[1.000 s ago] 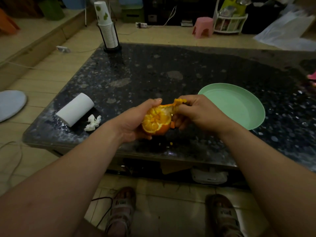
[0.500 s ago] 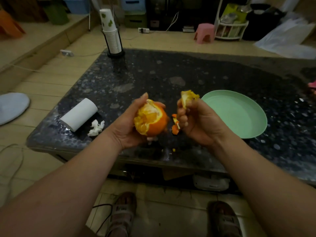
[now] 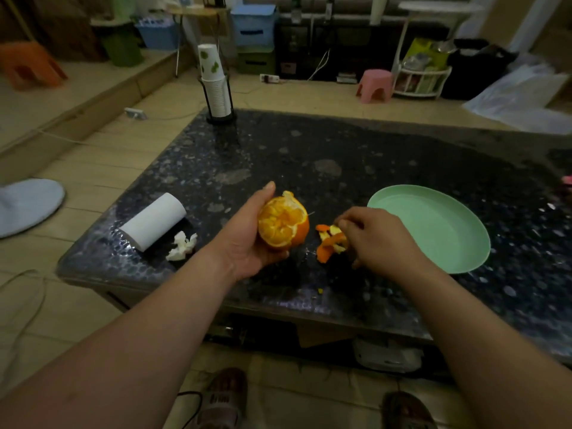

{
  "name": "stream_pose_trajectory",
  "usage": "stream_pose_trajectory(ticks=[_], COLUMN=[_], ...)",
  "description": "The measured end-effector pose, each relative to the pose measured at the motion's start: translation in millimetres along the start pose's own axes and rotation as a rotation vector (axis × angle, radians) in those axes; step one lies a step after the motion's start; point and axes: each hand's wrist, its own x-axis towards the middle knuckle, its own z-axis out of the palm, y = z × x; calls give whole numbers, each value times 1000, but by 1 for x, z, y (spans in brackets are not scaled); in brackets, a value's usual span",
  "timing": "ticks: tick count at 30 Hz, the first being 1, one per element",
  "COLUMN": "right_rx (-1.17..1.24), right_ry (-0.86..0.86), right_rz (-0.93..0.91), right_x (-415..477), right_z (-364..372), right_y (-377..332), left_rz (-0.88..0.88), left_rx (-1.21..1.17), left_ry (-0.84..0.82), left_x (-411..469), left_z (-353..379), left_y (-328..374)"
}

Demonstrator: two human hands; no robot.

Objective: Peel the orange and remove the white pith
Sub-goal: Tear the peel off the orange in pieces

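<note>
- Tissue roll (image 3: 153, 221): white, lying on its side on the dark speckled table (image 3: 340, 144), far left of the green plate (image 3: 433, 230). A crumpled tissue wad (image 3: 182, 246) lies just beside it, on the plate side.
- Paper cup stack (image 3: 215, 85): upright in a black holder at the table's far corner, left of and beyond the plate. The top cup has a green leaf-like print.
- Left hand (image 3: 247, 243): palm up, fingers and thumb wrapped round the orange (image 3: 283, 222), holding it above the table, left of the plate.
- Orange: partly peeled. The upper face is bare, showing segments with pale pith strands. Rind covers the lower right side, with a ragged flap at the top.
- Peel scraps (image 3: 328, 246): small heap on the table between orange and plate, apart from the orange.
- Right hand (image 3: 377, 239): back up, just left of the plate, fingers curled down onto the scraps. Cannot tell whether it pinches a piece.
</note>
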Motion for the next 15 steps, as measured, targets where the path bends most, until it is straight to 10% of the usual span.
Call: stream_pose_trajectory(ticks=[15], right_rx=[85], right_ry=[75], right_rz=[-5], right_x=[-7], right_z=[-9], right_y=[6], left_rz=[92], left_rx=[13], left_ry=[94], left_x=[3], left_z=[15], left_y=[-6])
